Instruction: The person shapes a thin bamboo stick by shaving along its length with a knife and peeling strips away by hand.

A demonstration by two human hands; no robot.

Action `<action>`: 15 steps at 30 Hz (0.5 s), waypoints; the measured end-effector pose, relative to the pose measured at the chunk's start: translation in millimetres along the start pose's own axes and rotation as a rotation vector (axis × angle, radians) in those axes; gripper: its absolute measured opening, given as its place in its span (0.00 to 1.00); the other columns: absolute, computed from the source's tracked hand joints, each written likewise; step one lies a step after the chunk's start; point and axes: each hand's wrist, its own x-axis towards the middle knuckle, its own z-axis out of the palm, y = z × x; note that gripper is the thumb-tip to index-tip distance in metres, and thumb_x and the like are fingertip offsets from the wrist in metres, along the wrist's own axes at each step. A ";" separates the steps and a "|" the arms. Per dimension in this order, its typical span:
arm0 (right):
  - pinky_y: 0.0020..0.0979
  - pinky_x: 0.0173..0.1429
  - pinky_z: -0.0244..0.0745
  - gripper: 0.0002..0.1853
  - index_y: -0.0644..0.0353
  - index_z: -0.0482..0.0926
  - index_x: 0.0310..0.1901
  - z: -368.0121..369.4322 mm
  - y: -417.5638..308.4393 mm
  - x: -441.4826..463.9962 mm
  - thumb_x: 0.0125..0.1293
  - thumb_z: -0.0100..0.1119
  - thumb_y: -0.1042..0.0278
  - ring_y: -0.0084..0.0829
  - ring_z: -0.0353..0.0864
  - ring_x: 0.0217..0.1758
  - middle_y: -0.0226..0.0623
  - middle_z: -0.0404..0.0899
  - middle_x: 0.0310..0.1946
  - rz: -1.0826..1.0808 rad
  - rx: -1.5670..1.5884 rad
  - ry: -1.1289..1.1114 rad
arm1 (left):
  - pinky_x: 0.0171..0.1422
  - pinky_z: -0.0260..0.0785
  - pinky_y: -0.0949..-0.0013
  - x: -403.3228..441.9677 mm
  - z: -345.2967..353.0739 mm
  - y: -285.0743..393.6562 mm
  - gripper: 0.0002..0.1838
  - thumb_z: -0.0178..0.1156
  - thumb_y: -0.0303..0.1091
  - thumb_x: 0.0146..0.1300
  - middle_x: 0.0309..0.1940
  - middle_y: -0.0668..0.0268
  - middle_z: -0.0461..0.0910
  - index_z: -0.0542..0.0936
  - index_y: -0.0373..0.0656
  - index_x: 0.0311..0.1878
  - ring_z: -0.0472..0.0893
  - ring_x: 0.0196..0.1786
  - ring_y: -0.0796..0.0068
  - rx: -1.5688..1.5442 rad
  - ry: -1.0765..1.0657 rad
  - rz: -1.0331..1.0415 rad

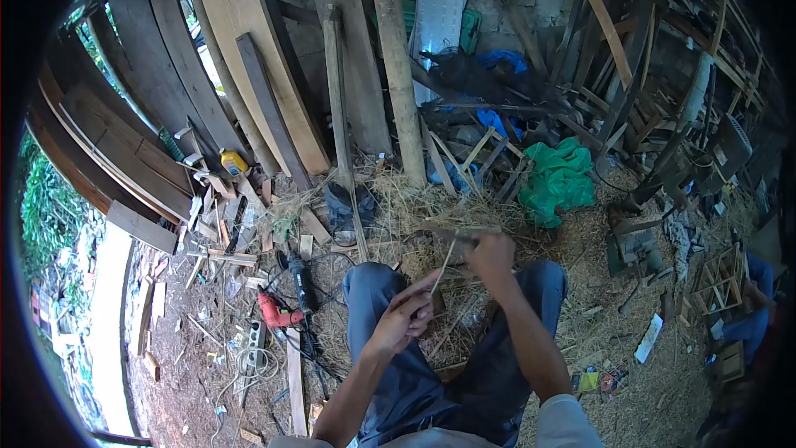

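Observation:
My left hand [401, 321], in front of my left knee, is closed around a thin wooden strip [448, 262] that slants up and to the right. A flatter piece of wood [425, 284] lies along the same hand. Between my knees, my right hand [491, 256] is wrapped round the handle of a dark blade [452, 234], which points left and crosses the upper end of the strip. The handle itself is hidden by my fingers.
A red drill [277, 310], a dark power tool [300, 282] and a power strip [255, 343] with cables lie left of my legs. Boards [249, 58] lean on the wall ahead. A green plastic sheet [557, 180] lies ahead right. Another person's legs [746, 328] show at far right.

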 end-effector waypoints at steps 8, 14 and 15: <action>0.42 0.31 0.76 0.08 0.61 0.83 0.26 5.3 10.4 -2.7 0.50 0.63 0.65 0.46 0.79 0.22 0.45 0.76 0.16 0.109 0.062 0.019 | 0.16 0.46 0.84 -0.1 6.4 1.3 0.21 0.47 0.33 0.71 0.26 0.72 0.63 0.65 0.47 0.67 0.56 0.19 0.88 0.015 -0.019 0.012; 0.39 0.34 0.77 0.06 0.60 0.82 0.26 -3.6 -2.3 -14.4 0.49 0.64 0.67 0.44 0.81 0.25 0.44 0.79 0.19 0.036 0.185 -0.010 | 0.15 0.46 0.84 6.4 4.8 1.4 0.22 0.48 0.32 0.71 0.27 0.72 0.64 0.65 0.48 0.67 0.57 0.19 0.87 -0.059 0.030 0.081; 0.39 0.34 0.77 0.05 0.59 0.82 0.24 -5.9 -9.0 -18.1 0.47 0.64 0.68 0.44 0.80 0.25 0.43 0.79 0.19 -0.146 0.257 -0.027 | 0.15 0.46 0.84 7.3 5.6 2.1 0.22 0.48 0.32 0.71 0.27 0.72 0.64 0.65 0.48 0.67 0.57 0.19 0.87 -0.060 0.029 0.081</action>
